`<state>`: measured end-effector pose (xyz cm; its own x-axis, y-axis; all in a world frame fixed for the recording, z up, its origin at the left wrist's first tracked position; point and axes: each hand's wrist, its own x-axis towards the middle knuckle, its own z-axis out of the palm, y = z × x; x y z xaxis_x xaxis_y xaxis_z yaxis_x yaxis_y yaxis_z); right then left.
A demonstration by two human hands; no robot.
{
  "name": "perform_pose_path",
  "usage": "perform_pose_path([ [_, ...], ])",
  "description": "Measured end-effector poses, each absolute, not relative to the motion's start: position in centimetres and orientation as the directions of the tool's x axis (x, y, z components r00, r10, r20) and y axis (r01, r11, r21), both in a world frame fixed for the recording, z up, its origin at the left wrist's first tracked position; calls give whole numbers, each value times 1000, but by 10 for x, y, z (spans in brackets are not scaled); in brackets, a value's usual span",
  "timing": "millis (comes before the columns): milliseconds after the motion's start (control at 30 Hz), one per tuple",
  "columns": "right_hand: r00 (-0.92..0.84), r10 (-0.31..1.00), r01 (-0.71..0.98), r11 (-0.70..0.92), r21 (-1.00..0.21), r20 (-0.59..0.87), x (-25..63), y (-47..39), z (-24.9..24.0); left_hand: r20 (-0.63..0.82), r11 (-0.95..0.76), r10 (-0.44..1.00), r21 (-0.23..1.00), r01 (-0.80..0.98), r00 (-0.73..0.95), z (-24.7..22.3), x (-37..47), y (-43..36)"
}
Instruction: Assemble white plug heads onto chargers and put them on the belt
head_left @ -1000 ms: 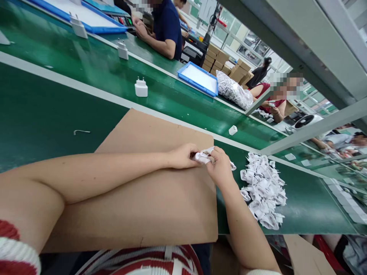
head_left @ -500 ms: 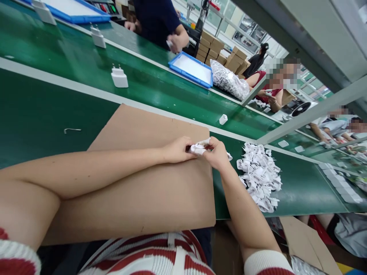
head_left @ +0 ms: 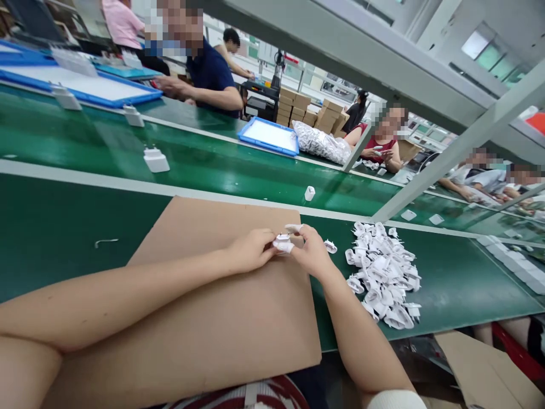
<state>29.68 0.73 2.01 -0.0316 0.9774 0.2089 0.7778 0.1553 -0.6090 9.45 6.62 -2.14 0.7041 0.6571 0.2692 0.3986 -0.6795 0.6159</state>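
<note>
Over the brown cardboard sheet, my left hand pinches a small white plug part with metal pins, its fingertips closed on the left end. My right hand comes in from the other side, white covers on thumb and index finger. Its thumb lies against the plug part's lower side, and the index finger is just above it; the exact contact is partly hidden. Just right of my right hand a loose white plug piece lies on the green bench. Farther right is a heap of white plug parts.
Beyond a pale rail, white chargers and a white housing stand on the green belt. Blue trays and a bag of parts line its far side, where co-workers sit. A slanted metal post rises at right.
The view has tilted upward, so the bench sits lower in the picture. My hands stay together at the plug part; my right index finger is a little more lifted from it.
</note>
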Motion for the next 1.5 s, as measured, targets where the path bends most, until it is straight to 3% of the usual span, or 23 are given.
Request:
perform_pose_path([
  [100, 129, 983, 947, -84, -309, 128, 318, 1, 35, 241, -600, 745, 649, 467, 622, -12, 102, 100],
  [167, 289, 957, 952, -287, -105, 4, 332, 0, 40, 221, -513, 834, 648, 563, 506, -8, 107, 135],
  [267, 360, 921, 930, -367, -25, -148, 346, 2, 39, 171, -339, 939, 582, 739, 297, -5, 113, 191],
  [433, 290, 954, 946, -298, -124, -79, 340, 5, 36, 115, -166, 986, 540, 825, 123, -9, 119, 242],
  [500, 280, 960, 945, -281, -166, -30, 331, 3, 36, 231, -158, 972, 540, 826, 36, -12, 125, 243],
  [567, 251, 968, 944, -245, -222, -2, 322, 1, 35, 444, -254, 896, 514, 819, -1, -16, 136, 239],
  [633, 200, 980, 938, -189, -289, 8, 315, -2, 33, 586, -454, 797, 424, 784, 145, -20, 154, 237],
  [700, 145, 989, 931, -125, -344, 34, 311, -3, 29, 536, -615, 752, 360, 702, 384, -23, 176, 238],
  [767, 106, 991, 920, -69, -386, 77, 309, -3, 24, 381, -642, 765, 400, 654, 519, -26, 200, 242],
  [867, 81, 991, 866, -18, -500, 106, 308, -1, 20, 225, -577, 808, 490, 653, 545, -25, 227, 251],
  [1000, 85, 996, 600, -51, -798, 0, 311, 3, 18, 236, -549, 831, 495, 673, 504, -16, 234, 250],
  [1067, 51, 996, 445, -88, -891, -73, 313, 4, 18, 245, -546, 834, 494, 677, 495, -10, 224, 240],
  [1267, 0, 988, 145, -154, -977, -155, 313, 6, 18, 318, -629, 774, 480, 611, 548, -3, 162, 178],
  [1400, 5, 976, 57, -216, -975, -216, 314, 11, 21, 248, -645, 749, 483, 592, 615, -5, 122, 131],
  [1500, -32, 981, -37, -192, -981, -191, 317, 13, 23, 269, -645, 738, 550, 531, 619, -10, 104, 105],
])
